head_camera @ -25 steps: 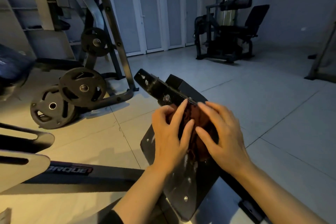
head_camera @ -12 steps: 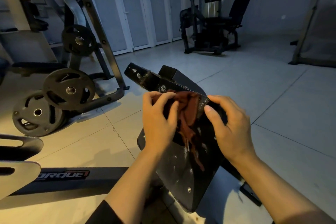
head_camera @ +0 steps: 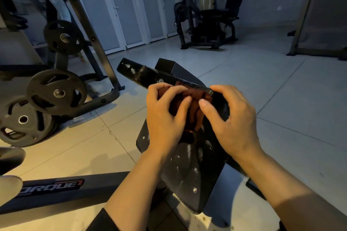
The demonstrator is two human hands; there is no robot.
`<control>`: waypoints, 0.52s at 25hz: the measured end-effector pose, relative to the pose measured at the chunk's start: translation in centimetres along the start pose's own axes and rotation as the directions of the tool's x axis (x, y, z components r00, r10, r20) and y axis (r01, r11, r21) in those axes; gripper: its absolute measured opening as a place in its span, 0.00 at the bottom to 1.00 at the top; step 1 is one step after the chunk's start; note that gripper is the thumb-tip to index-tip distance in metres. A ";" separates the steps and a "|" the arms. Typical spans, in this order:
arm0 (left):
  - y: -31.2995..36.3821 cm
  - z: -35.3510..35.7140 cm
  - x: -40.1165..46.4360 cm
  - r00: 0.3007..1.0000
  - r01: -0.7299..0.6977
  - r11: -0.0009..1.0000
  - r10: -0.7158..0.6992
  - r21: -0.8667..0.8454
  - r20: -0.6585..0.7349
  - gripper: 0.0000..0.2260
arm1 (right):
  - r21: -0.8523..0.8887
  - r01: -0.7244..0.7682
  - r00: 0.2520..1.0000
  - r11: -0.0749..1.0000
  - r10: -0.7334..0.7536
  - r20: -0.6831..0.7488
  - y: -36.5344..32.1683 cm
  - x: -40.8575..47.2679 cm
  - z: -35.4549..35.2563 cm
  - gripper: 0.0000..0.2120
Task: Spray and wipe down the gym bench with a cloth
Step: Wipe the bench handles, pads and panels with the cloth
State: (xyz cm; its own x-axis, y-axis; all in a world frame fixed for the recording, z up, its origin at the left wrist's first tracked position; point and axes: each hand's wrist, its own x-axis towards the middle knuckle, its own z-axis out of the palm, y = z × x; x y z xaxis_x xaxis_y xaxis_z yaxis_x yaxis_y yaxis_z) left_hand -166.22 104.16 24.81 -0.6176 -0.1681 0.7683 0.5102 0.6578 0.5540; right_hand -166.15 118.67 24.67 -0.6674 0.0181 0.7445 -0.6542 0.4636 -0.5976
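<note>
A black metal plate of the gym bench (head_camera: 189,172) tilts up in front of me, speckled with wet spots and dust. Its upper bar (head_camera: 139,74) sticks out to the left. A dark red-brown cloth (head_camera: 195,107) is bunched against the plate just under the bar. My left hand (head_camera: 165,118) grips the cloth's left side with curled fingers. My right hand (head_camera: 232,118) pinches the cloth's right side with thumb and fingertips, its other fingers resting over the plate's edge. Most of the cloth is hidden between the two hands. No spray bottle shows.
A rack with black weight plates (head_camera: 56,92) stands at the left on the tiled floor. A dark frame beam marked with a logo (head_camera: 54,187) runs along the floor at bottom left. A weight machine (head_camera: 208,17) stands at the back near white doors.
Both hands have drawn closer together, bunching the cloth tighter under the bar. The hanging strip of cloth seen half a second ago is now gathered up between them.
</note>
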 end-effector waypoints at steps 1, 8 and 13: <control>0.1 0.1 0.2 0.999 0.045 0.999 -0.045 -0.008 -0.024 0.09 | -0.020 0.015 0.999 1.000 -0.014 0.035 0.2 -0.1 -0.1 0.23; 2.0 1.2 0.6 0.998 0.027 0.999 -0.026 0.018 -0.052 0.08 | -0.086 0.063 0.994 0.994 -0.055 0.096 1.0 -0.1 -0.9 0.26; 1.3 1.1 1.3 0.999 -0.023 0.999 0.024 0.049 -0.025 0.07 | -0.094 0.076 0.995 0.993 -0.069 0.075 0.7 -0.2 -0.9 0.27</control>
State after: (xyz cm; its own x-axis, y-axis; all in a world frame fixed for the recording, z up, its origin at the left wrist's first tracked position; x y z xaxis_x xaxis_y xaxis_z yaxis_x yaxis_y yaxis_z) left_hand -166.99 105.57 26.14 -0.5899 -0.1704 0.7893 0.4946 0.6964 0.5200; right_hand -166.15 119.78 24.41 -0.6456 -0.0804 0.7594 -0.6664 0.5449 -0.5089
